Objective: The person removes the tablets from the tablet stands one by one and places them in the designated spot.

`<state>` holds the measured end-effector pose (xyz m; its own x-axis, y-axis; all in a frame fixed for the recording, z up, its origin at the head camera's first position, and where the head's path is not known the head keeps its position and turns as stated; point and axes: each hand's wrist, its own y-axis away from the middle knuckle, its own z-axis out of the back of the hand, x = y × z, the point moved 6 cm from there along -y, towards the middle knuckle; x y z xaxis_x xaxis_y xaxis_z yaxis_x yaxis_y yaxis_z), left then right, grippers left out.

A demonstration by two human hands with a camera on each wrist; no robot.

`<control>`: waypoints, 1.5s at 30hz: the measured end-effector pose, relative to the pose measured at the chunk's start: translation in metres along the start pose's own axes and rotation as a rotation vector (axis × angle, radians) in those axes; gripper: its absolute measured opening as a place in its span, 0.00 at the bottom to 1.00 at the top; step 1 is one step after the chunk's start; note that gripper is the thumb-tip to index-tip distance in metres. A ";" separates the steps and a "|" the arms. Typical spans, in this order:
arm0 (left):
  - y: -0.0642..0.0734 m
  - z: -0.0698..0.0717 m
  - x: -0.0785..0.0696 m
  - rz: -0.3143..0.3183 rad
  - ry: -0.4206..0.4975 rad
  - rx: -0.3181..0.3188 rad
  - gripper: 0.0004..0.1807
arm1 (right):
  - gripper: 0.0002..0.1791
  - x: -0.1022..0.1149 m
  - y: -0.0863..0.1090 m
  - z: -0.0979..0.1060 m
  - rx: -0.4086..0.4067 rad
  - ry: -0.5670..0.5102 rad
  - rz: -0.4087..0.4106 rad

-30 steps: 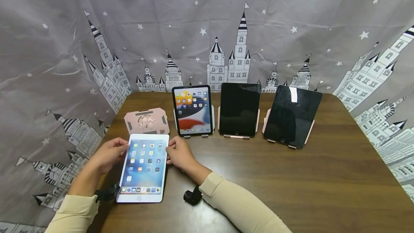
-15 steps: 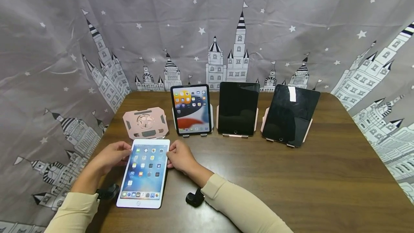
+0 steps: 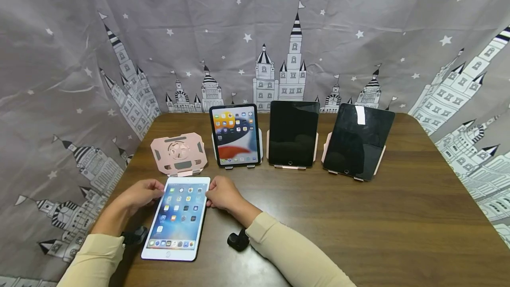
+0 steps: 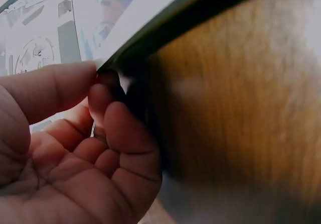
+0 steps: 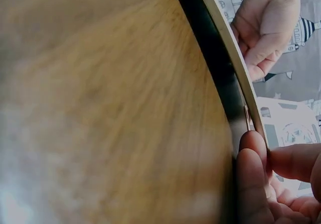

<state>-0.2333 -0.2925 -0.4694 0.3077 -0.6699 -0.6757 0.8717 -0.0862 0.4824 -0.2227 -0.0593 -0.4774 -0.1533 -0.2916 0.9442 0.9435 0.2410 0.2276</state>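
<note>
A white tablet [image 3: 179, 216] with a lit screen of app icons lies face up over the near left part of the table. By its left long edge, close to the far corner, my left hand [image 3: 141, 195] pinches it between thumb and fingertips. My right hand [image 3: 224, 194] pinches the opposite edge at about the same height. Both wrist views show the thumb on the screen side and curled fingers at the underside. Just beyond the tablet's far end stands a pink tablet stand [image 3: 179, 152] with cut-outs and a round pattern, its lower lip showing.
To the right of the pink stand, three tablets lean on stands in a row: one lit [image 3: 237, 134], one dark [image 3: 294, 134], and another dark tablet [image 3: 358, 141] turned at an angle. A grey castle-print curtain [image 3: 223, 34] hangs behind the wooden table [image 3: 338, 225].
Both hands have drawn the white tablet back toward the body, away from the pink stand. More of the stand's lower part and its lip now shows.
</note>
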 end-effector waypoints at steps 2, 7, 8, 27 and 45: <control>0.000 0.000 0.001 0.005 -0.017 0.009 0.11 | 0.09 0.001 0.001 0.000 0.005 0.027 -0.002; 0.002 0.001 0.002 -0.005 -0.073 0.010 0.11 | 0.09 0.001 0.001 -0.002 0.020 0.050 -0.025; 0.002 0.001 0.001 -0.012 -0.081 0.006 0.11 | 0.09 0.001 0.001 -0.002 0.022 0.042 -0.032; 0.000 0.002 -0.001 -0.006 -0.111 -0.022 0.12 | 0.09 -0.001 -0.004 0.002 0.043 0.032 -0.072; 0.000 0.000 -0.002 -0.008 -0.134 -0.039 0.11 | 0.07 -0.003 -0.003 0.005 0.019 -0.015 -0.079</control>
<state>-0.2336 -0.2914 -0.4681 0.2490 -0.7622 -0.5975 0.8890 -0.0650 0.4533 -0.2264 -0.0546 -0.4796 -0.2320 -0.2964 0.9264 0.9226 0.2348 0.3062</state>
